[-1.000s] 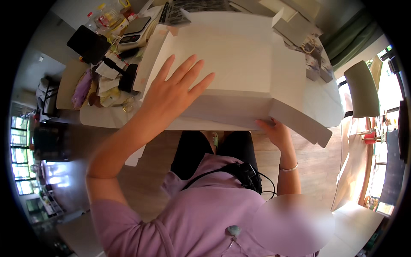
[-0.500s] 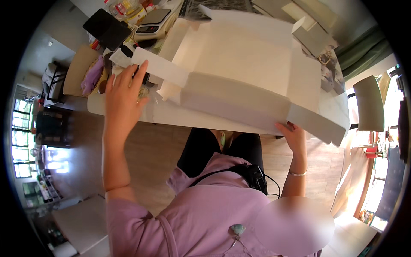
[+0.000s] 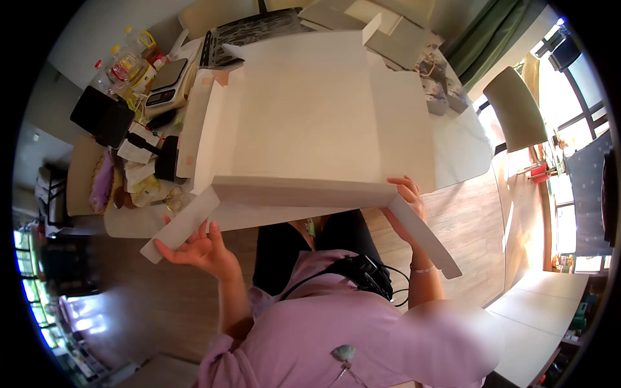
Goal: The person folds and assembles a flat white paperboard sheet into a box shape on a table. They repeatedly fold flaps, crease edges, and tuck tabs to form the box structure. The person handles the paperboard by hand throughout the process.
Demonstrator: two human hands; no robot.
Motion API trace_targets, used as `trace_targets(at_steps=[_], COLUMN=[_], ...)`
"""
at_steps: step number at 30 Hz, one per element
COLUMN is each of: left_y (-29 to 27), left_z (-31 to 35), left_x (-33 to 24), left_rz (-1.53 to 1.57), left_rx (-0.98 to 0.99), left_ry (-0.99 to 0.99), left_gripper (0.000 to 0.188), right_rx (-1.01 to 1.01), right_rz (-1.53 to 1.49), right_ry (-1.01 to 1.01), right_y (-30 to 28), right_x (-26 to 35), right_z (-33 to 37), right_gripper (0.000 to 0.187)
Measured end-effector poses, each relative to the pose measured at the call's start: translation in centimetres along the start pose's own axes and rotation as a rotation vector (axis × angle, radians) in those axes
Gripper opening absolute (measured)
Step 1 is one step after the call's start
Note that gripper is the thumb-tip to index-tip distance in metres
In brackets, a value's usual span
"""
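Observation:
A large unfolded cardboard box [image 3: 310,116], white inside, lies on the table and overhangs its near edge. Its front wall [image 3: 297,193] stands up, with a narrow flap sticking out at each end. My left hand [image 3: 207,254] is at the left flap [image 3: 187,223], which passes between its fingers, one fingertip showing beyond it. At the front right corner my right hand [image 3: 407,200] grips the wall, fingers over its top edge; the right flap [image 3: 424,236] hides part of that hand and wrist.
Left on the table [image 3: 462,152] are a kitchen scale [image 3: 167,81], plastic bottles [image 3: 129,64], a black tray-like object [image 3: 102,116] and scissors [image 3: 173,199]. More flat cardboard [image 3: 375,29] and small boxes [image 3: 435,96] lie at the far right. A chair [image 3: 515,107] stands to the right.
The front wall has come up and the box shifted toward me and left. My left hand moved down onto the left flap; my right hand moved up to the corner. My view turned somewhat.

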State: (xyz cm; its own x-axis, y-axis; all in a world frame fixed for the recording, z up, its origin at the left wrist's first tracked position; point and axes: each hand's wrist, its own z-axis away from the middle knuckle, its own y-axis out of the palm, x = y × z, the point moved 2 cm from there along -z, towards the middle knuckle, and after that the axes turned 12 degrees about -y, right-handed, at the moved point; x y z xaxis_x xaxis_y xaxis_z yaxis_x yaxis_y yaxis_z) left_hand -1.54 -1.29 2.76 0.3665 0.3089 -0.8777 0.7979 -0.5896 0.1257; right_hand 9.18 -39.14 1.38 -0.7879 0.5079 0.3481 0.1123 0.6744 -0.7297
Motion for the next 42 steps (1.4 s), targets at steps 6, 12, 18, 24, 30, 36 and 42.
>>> trace_targets(at_steps=[6, 12, 18, 24, 30, 36, 42], left_y=[-2.7, -2.7, 2.3, 6.6, 8.7, 10.2, 13.1], left_z=[2.7, 5.9, 6.6, 8.8, 9.4, 11.4, 10.9], left_x=[2.1, 3.3, 3.3, 2.8, 1.9, 2.7, -0.4], left_rz=[0.038, 0.053, 0.190, 0.321, 0.454, 0.529, 0.691], left_rx=[-0.065, 0.287, 0.795, 0.999, 0.962, 0.700, 0.653], left_ry=[-0.384, -0.609, -0.946, -1.162, -1.246, -1.254, -1.000], left_gripper=[0.081, 0.039, 0.043, 0.049, 0.042, 0.039, 0.038], right_rx=[-0.091, -0.381, -0.273, -0.115, -0.113, -0.295, -0.485], right_rz=[0.095, -0.812, -1.026, -0.863, -0.565, -0.558, -0.534], right_ry=[0.266, 0.411, 0.838, 0.846, 0.595, 0.465, 0.494], right_y=[-4.1, -9.7, -7.7, -6.4, -10.1, -13.7, -16.2], right_x=[-3.2, -11.2, -21.3, -18.4, -12.2, -4.5, -0.9], right_z=[0.8, 1.0, -3.7, -6.7, -4.0, 0.3, 3.6], right_gripper=[0.037, 0.065, 0.044, 0.038, 0.041, 0.036, 0.036])
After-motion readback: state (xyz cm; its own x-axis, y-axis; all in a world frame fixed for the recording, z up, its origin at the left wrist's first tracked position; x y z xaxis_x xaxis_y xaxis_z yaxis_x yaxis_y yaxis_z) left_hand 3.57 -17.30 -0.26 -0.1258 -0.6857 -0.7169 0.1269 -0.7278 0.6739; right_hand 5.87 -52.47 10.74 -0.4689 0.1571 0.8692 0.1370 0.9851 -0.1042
